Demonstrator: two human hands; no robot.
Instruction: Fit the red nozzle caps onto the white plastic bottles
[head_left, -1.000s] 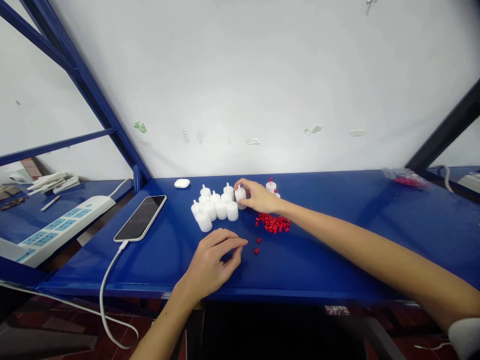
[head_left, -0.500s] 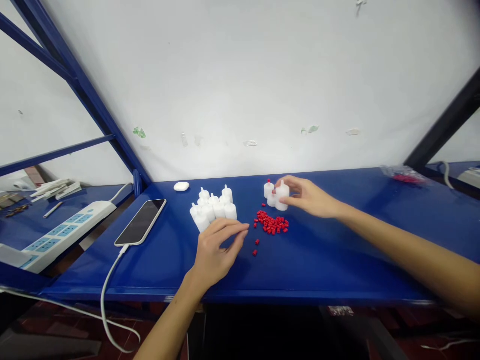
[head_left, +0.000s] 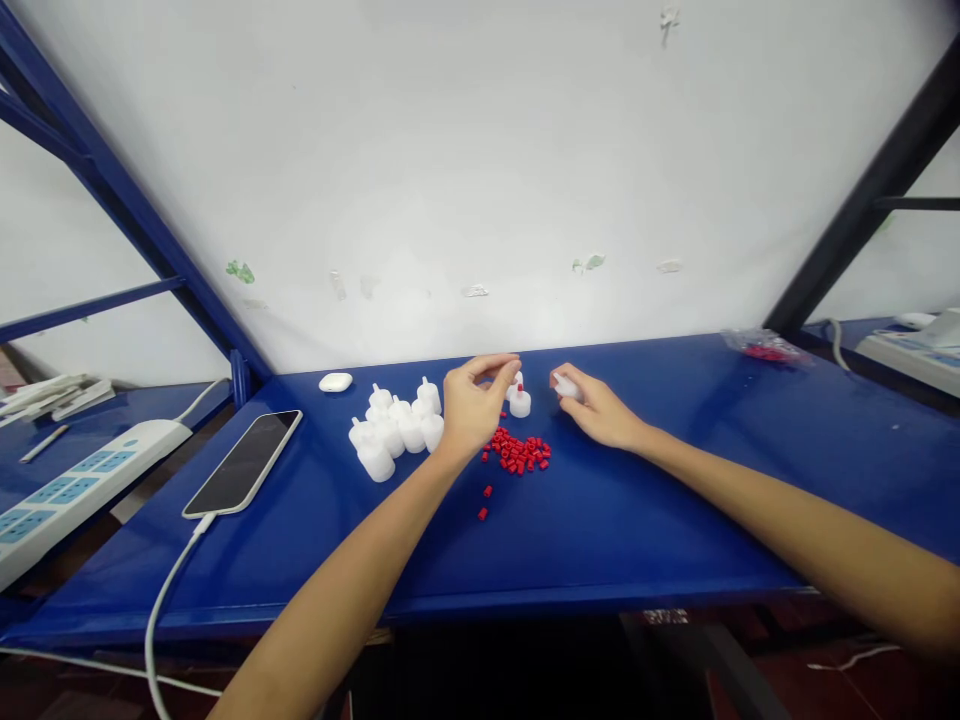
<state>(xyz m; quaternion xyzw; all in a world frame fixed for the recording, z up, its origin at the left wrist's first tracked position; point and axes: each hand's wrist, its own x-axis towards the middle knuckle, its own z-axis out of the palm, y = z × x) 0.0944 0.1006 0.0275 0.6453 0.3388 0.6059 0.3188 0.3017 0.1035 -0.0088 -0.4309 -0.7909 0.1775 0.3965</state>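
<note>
My right hand (head_left: 604, 410) is closed around a small white bottle (head_left: 568, 386), tilted over and partly hidden by the fingers. My left hand (head_left: 474, 402) is raised in a pinch; whatever its fingertips may hold is too small to see. Just behind and beside those fingertips stands a short white bottle with a red cap (head_left: 520, 402) on its spout, and a second white one is half covered by the hand. In front of them lies a pile of small red caps (head_left: 521, 452). To the left stands a cluster of white bottles with bare thin spouts (head_left: 390, 432).
A phone (head_left: 244, 462) on a white charging cable lies at the left of the blue table (head_left: 637, 530). Behind it sits a white earbud case (head_left: 335, 382). A clear bag of red pieces (head_left: 766, 350) lies far right. At left is a power strip (head_left: 90, 490).
My left hand has moved right and farther back, from the near side of the caps to the capped bottles. My right hand has drawn its bottle away from them and tilted it. The view has shifted right.
</note>
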